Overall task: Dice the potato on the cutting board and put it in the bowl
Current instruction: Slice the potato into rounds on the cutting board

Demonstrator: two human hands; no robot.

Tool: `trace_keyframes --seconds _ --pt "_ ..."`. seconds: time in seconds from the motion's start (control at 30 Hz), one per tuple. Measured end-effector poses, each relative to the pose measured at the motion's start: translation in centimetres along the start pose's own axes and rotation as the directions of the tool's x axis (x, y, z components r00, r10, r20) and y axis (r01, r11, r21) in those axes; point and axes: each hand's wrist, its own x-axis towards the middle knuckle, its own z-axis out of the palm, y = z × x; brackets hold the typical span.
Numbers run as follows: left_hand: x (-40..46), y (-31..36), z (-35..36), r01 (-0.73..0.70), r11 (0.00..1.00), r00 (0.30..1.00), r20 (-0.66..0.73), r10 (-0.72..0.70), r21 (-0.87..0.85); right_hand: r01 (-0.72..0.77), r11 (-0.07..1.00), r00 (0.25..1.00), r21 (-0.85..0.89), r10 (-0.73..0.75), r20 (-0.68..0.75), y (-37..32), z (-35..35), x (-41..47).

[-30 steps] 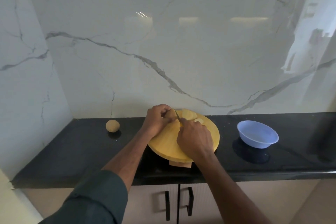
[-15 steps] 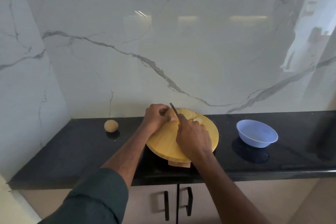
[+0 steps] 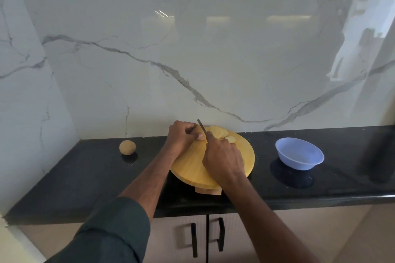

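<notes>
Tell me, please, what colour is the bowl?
The bowl is pale lavender blue, seen in the head view.

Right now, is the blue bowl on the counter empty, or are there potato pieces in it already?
Empty. The blue bowl shows only its bare inside; the cut potato slices lie on the round wooden cutting board.

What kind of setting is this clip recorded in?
Most likely a home kitchen: a black stone counter against a marble-look backsplash, cabinet doors below, and potato slices on a round wooden cutting board.
</notes>
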Motion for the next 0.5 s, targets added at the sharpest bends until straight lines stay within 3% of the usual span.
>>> trace_keyframes --seconds 0.5 --pt "0.0 -0.4 -0.1 -0.052 0.998 0.999 -0.001 0.052 -0.021 -0.001 1.0 1.0 0.0 0.001 0.018 -1.1 0.0 1.2"
